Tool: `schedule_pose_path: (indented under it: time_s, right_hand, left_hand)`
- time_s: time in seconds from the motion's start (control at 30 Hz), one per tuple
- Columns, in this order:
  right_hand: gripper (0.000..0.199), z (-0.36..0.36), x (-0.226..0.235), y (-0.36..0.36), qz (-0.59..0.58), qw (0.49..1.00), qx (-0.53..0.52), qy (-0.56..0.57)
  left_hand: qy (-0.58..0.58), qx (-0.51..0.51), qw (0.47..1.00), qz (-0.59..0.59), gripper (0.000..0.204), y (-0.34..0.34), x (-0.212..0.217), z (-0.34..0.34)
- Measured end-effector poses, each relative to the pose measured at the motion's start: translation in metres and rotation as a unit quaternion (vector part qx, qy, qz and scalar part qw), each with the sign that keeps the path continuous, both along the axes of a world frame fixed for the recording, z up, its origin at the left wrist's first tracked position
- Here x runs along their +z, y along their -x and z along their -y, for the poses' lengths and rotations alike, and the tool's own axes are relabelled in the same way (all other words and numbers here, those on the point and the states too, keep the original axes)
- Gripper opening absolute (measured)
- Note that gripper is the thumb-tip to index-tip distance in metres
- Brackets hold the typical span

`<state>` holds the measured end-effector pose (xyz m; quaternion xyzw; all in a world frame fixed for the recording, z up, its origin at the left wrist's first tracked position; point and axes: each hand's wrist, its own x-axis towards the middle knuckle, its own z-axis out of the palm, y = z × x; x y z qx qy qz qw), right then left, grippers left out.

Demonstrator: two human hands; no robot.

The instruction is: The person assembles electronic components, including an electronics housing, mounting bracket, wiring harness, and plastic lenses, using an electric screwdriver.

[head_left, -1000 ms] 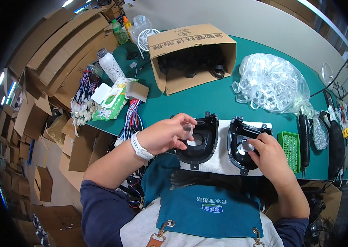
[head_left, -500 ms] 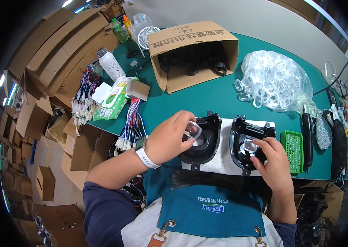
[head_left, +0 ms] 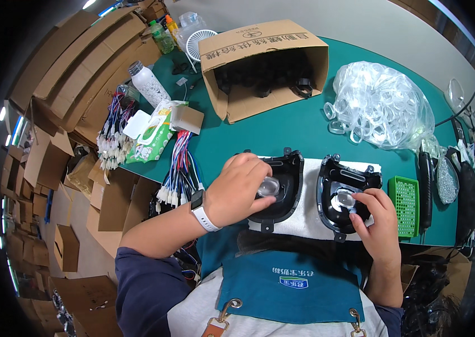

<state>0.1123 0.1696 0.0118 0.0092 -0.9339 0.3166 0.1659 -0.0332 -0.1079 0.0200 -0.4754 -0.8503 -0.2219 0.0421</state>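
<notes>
Two black plastic housings lie side by side on a white cloth (head_left: 311, 221) before me. My left hand (head_left: 240, 188) reaches over the left housing (head_left: 289, 196), its fingers closed on a clear plastic lens (head_left: 269, 186) at the housing's middle. Part of that housing is hidden behind the hand. Over the right side of the right housing (head_left: 330, 218) is my right hand (head_left: 379, 216), thumb and forefinger apart. Its forefinger is at the edge of a second clear lens (head_left: 345, 199), which sits in the housing's opening.
An open cardboard box (head_left: 262, 42) of black parts stands at the back. Right of it lies a plastic bag (head_left: 383, 106) of clear lenses. A green perforated tray (head_left: 404, 206) and a black-handled tool (head_left: 426, 191) are at the right; wire bundles (head_left: 181, 168), a wipes pack (head_left: 153, 135) and a bottle (head_left: 148, 84) at the left.
My left hand has lowered its lens toward the middle of the left housing. My right hand stays beside the right lens, with little movement. The whole view has shifted slightly.
</notes>
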Motion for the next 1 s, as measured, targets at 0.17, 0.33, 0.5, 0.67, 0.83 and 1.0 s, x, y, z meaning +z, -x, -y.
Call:
schedule_pose_path:
  time_s: [0.17, 0.33, 0.5, 0.67, 0.83, 1.0]
  right_hand:
    - [0.037, -0.002, -0.001, 0.0, 0.002, 1.0, -0.003, 0.003]
    - [0.042, -0.004, -0.006, -0.001, -0.03, 0.999, 0.005, -0.025]
    - [0.051, -0.001, -0.003, -0.004, 0.017, 0.989, 0.084, -0.12]
    - [0.053, -0.004, 0.0, -0.008, 0.003, 0.988, 0.097, -0.119]
    - [0.053, 0.013, -0.003, -0.014, -0.023, 0.982, 0.175, -0.07]
    - [0.038, 0.024, -0.028, -0.004, -0.114, 0.971, 0.14, -0.155]
  left_hand:
    - [0.013, 0.013, 1.0, -0.016, 0.037, -0.002, -0.003, 0.002]
    - [0.003, -0.011, 0.999, -0.034, 0.04, -0.007, -0.003, 0.002]
    - [0.045, -0.074, 0.996, 0.008, 0.043, -0.015, -0.009, 0.013]
    - [0.01, -0.082, 0.996, -0.028, 0.051, -0.027, 0.007, 0.017]
    - [0.017, -0.053, 0.996, -0.064, 0.045, -0.053, -0.014, 0.014]
    - [0.02, -0.042, 0.988, -0.15, 0.022, -0.042, -0.03, 0.016]
